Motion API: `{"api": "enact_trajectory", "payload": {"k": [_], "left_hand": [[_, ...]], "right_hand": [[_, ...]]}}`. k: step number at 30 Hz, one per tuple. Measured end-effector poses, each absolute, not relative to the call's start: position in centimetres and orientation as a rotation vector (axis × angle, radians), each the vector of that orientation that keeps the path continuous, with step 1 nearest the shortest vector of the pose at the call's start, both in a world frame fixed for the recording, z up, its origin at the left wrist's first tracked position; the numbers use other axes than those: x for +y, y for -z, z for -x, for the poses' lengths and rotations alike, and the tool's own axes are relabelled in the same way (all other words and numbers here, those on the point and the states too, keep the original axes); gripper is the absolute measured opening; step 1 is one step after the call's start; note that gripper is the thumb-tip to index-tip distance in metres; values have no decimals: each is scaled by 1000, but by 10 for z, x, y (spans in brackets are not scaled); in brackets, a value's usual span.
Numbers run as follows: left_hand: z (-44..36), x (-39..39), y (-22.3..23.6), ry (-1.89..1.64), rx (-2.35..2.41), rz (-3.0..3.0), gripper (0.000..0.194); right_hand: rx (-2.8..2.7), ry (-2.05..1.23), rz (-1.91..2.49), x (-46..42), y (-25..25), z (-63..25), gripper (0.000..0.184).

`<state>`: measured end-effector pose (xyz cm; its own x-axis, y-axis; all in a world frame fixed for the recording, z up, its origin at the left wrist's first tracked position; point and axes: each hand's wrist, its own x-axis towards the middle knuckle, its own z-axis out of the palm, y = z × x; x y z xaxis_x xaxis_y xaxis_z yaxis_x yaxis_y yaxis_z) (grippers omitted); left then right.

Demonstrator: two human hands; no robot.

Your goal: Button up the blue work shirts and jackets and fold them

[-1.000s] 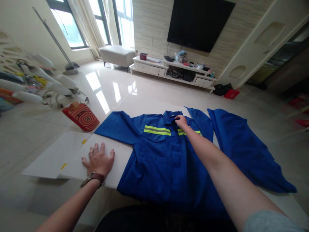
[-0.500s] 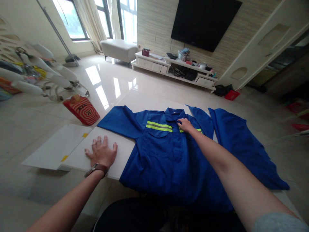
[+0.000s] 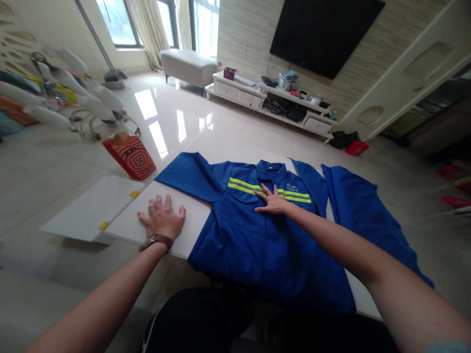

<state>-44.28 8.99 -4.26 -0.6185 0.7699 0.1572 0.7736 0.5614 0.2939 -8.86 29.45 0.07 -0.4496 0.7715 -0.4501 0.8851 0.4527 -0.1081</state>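
Note:
A blue work jacket with yellow-and-grey reflective strips lies face up on the white table, collar away from me. Its lower part hangs over the near edge. My right hand rests on the chest by the front placket, fingers spread, holding nothing. Flat on the bare tabletop left of the jacket lies my left hand, fingers apart, a brown-strapped watch on the wrist. More blue cloth lies at the right; whether it is a separate garment I cannot tell.
A red paper bag stands beyond the table's left end, near a white panel with yellow tape. Behind are a low TV cabinet, a white bench and a wall-mounted television. White-armed equipment stands at left.
My right hand has moved from near the collar down and left onto the chest, its fingers now spread. A white print on the jacket's chest has come into view. My left hand stays flat.

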Motion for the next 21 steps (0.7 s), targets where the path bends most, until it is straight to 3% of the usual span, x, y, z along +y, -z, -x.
{"api": "enact_trajectory", "payload": {"k": [16, 21], "left_hand": [[447, 92, 43, 432, -2801, 1354, 66], [445, 90, 40, 436, -2790, 1361, 65]], "right_hand": [[2488, 408, -1485, 399, 24, 170, 104], [2704, 231, -1466, 378, -2, 108, 75]]}}
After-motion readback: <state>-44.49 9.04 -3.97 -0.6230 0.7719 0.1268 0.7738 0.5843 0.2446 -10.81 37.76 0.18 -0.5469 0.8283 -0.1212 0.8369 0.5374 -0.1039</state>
